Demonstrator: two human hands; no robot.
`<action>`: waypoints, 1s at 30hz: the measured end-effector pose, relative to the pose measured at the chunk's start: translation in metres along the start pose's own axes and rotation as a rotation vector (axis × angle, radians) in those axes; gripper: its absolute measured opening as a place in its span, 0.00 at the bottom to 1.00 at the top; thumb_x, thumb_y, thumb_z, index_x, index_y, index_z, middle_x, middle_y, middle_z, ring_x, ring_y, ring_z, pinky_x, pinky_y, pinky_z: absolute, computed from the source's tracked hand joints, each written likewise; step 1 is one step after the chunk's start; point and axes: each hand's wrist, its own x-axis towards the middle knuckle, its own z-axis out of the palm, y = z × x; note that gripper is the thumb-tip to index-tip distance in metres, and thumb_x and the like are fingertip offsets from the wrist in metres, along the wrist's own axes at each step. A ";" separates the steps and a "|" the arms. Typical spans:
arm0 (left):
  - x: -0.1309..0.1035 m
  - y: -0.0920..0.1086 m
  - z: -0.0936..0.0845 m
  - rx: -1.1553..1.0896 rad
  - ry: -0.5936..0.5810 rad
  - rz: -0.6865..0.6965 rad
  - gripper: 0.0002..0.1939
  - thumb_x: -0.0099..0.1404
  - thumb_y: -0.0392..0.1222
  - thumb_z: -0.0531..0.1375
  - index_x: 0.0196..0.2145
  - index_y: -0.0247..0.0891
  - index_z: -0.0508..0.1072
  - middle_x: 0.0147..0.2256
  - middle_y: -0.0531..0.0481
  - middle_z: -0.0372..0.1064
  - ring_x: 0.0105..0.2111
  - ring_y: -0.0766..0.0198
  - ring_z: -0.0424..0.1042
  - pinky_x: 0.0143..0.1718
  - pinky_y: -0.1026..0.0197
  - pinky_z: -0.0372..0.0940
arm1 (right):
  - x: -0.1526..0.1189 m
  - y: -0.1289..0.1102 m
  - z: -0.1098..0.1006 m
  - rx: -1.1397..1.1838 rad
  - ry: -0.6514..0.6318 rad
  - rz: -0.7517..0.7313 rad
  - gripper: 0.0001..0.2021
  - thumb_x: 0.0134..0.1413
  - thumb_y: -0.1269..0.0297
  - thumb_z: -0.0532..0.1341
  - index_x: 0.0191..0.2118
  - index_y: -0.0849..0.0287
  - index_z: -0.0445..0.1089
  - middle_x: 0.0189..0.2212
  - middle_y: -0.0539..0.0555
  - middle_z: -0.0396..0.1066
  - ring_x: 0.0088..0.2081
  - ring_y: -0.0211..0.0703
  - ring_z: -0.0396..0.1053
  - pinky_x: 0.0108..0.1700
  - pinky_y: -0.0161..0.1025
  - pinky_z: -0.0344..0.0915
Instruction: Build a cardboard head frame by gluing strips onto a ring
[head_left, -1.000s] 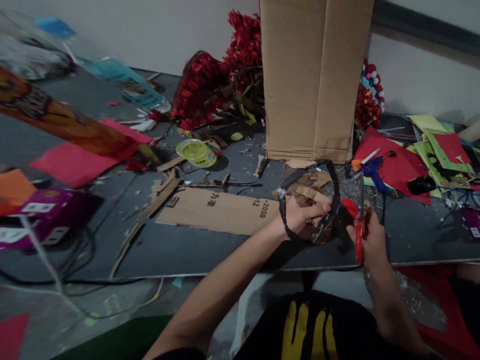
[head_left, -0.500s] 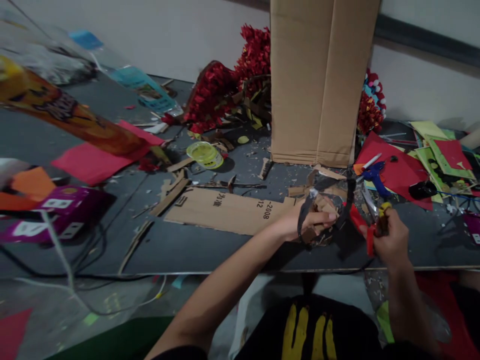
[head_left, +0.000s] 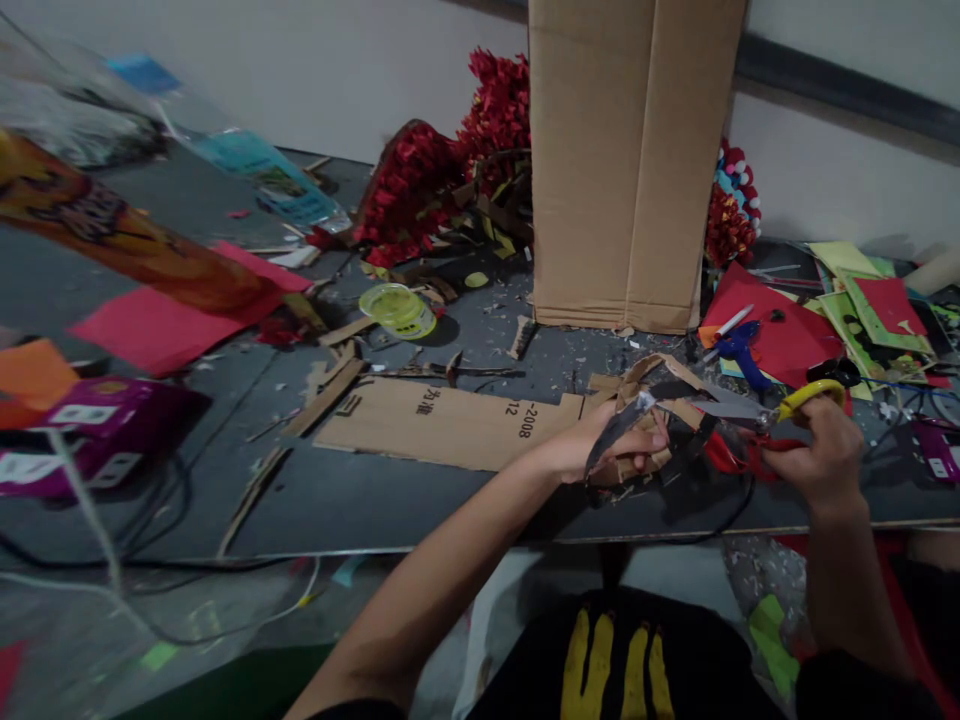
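My left hand (head_left: 622, 445) is closed on a tangle of curled cardboard strips (head_left: 646, 375), some of them dark, just above the table's front edge. In my right hand (head_left: 821, 455) is a pair of scissors (head_left: 806, 398) with one yellow and one red handle. The scissor blades are spread and point left, reaching the strips beside my left hand. Whether a strip lies between the blades is hard to tell. A flat printed cardboard piece (head_left: 420, 418) lies left of my left hand, partly behind my forearm.
A tall cardboard panel (head_left: 622, 170) stands behind my hands. Blue-handled scissors or a similar tool (head_left: 742, 350) rests on red paper (head_left: 727, 300). Left are a small yellow tub (head_left: 397, 312), a plastic bottle (head_left: 262, 175), an orange tube (head_left: 135, 240) and a purple power strip (head_left: 112, 430).
My right hand has moved right and up, and the scissors have turned to point left with their blades apart. My left hand still holds the strips. The view has shifted slightly.
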 end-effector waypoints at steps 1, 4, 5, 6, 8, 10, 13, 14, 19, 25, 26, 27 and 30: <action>0.000 0.000 0.000 0.012 -0.008 0.002 0.17 0.49 0.50 0.68 0.28 0.34 0.70 0.18 0.57 0.63 0.18 0.72 0.62 0.21 0.67 0.56 | -0.001 0.001 0.000 -0.002 -0.001 0.004 0.15 0.46 0.55 0.65 0.34 0.55 0.61 0.23 0.49 0.66 0.25 0.41 0.66 0.27 0.37 0.60; -0.001 0.001 0.000 0.024 -0.020 0.019 0.17 0.48 0.50 0.68 0.27 0.34 0.70 0.18 0.57 0.63 0.18 0.73 0.62 0.21 0.67 0.57 | -0.002 0.004 0.000 -0.005 -0.012 0.009 0.16 0.44 0.54 0.66 0.33 0.55 0.61 0.23 0.48 0.66 0.25 0.41 0.66 0.27 0.37 0.60; -0.001 0.001 0.000 0.017 -0.018 0.023 0.17 0.48 0.50 0.69 0.27 0.34 0.70 0.18 0.57 0.63 0.18 0.73 0.62 0.20 0.68 0.56 | -0.002 0.005 0.000 -0.003 -0.016 0.005 0.16 0.43 0.55 0.66 0.33 0.55 0.61 0.23 0.48 0.66 0.25 0.41 0.66 0.27 0.37 0.60; -0.001 0.001 0.001 0.009 -0.018 0.018 0.17 0.48 0.49 0.69 0.28 0.34 0.70 0.18 0.57 0.63 0.18 0.73 0.61 0.20 0.68 0.56 | -0.002 0.006 0.000 0.000 -0.018 -0.001 0.16 0.43 0.55 0.67 0.33 0.55 0.61 0.23 0.48 0.66 0.25 0.41 0.66 0.28 0.37 0.60; -0.002 0.002 0.003 -0.008 -0.018 -0.002 0.18 0.47 0.49 0.69 0.27 0.34 0.70 0.18 0.57 0.63 0.17 0.73 0.61 0.19 0.68 0.56 | -0.002 0.006 0.000 0.008 -0.016 -0.010 0.15 0.44 0.55 0.67 0.33 0.55 0.62 0.23 0.48 0.66 0.25 0.41 0.66 0.28 0.37 0.60; -0.002 0.004 0.005 -0.023 -0.011 -0.013 0.18 0.46 0.49 0.70 0.27 0.34 0.70 0.18 0.57 0.63 0.17 0.74 0.61 0.19 0.68 0.56 | -0.001 0.007 0.000 0.017 -0.006 -0.016 0.15 0.44 0.55 0.66 0.32 0.55 0.62 0.22 0.48 0.66 0.25 0.41 0.66 0.27 0.37 0.59; -0.003 0.005 0.007 -0.035 -0.004 -0.006 0.18 0.45 0.48 0.70 0.26 0.34 0.70 0.19 0.57 0.62 0.17 0.74 0.61 0.19 0.68 0.58 | 0.000 0.007 0.000 0.026 -0.002 -0.023 0.14 0.46 0.56 0.66 0.31 0.56 0.62 0.21 0.49 0.65 0.24 0.42 0.66 0.27 0.37 0.59; -0.003 0.005 0.007 -0.033 -0.003 -0.012 0.18 0.45 0.48 0.70 0.26 0.34 0.69 0.19 0.58 0.62 0.17 0.74 0.61 0.19 0.69 0.58 | 0.000 0.008 0.000 0.028 -0.003 -0.023 0.13 0.46 0.56 0.66 0.31 0.56 0.62 0.21 0.49 0.65 0.24 0.42 0.66 0.27 0.37 0.59; -0.003 0.005 0.007 -0.040 -0.021 -0.042 0.18 0.46 0.48 0.70 0.26 0.34 0.69 0.20 0.58 0.62 0.18 0.74 0.60 0.19 0.69 0.58 | -0.005 0.010 0.001 0.031 -0.047 0.047 0.10 0.47 0.57 0.64 0.26 0.54 0.63 0.20 0.50 0.66 0.25 0.43 0.66 0.28 0.38 0.60; -0.002 0.006 0.009 -0.045 -0.036 -0.055 0.19 0.45 0.50 0.70 0.24 0.35 0.68 0.20 0.58 0.61 0.18 0.74 0.59 0.19 0.69 0.57 | -0.007 0.010 0.000 0.041 -0.104 0.170 0.12 0.46 0.54 0.63 0.23 0.54 0.63 0.18 0.50 0.65 0.24 0.43 0.65 0.27 0.39 0.59; -0.002 0.006 0.009 -0.047 -0.035 -0.061 0.19 0.45 0.50 0.70 0.24 0.35 0.68 0.20 0.57 0.61 0.18 0.74 0.59 0.19 0.69 0.57 | -0.007 0.009 0.000 0.046 -0.101 0.182 0.12 0.46 0.54 0.62 0.22 0.54 0.62 0.18 0.50 0.64 0.24 0.42 0.65 0.27 0.39 0.59; -0.003 0.006 0.008 -0.047 -0.029 -0.066 0.19 0.45 0.49 0.70 0.24 0.34 0.68 0.20 0.57 0.61 0.17 0.74 0.59 0.19 0.69 0.57 | -0.006 0.009 0.000 0.053 -0.096 0.189 0.12 0.46 0.54 0.62 0.22 0.54 0.62 0.18 0.50 0.64 0.23 0.42 0.65 0.26 0.39 0.58; -0.004 0.005 0.005 -0.016 -0.008 -0.080 0.17 0.47 0.49 0.69 0.26 0.34 0.70 0.19 0.56 0.62 0.17 0.73 0.60 0.18 0.68 0.56 | -0.005 0.008 0.000 0.066 -0.074 0.209 0.12 0.45 0.55 0.63 0.24 0.54 0.60 0.18 0.48 0.62 0.22 0.41 0.63 0.25 0.38 0.57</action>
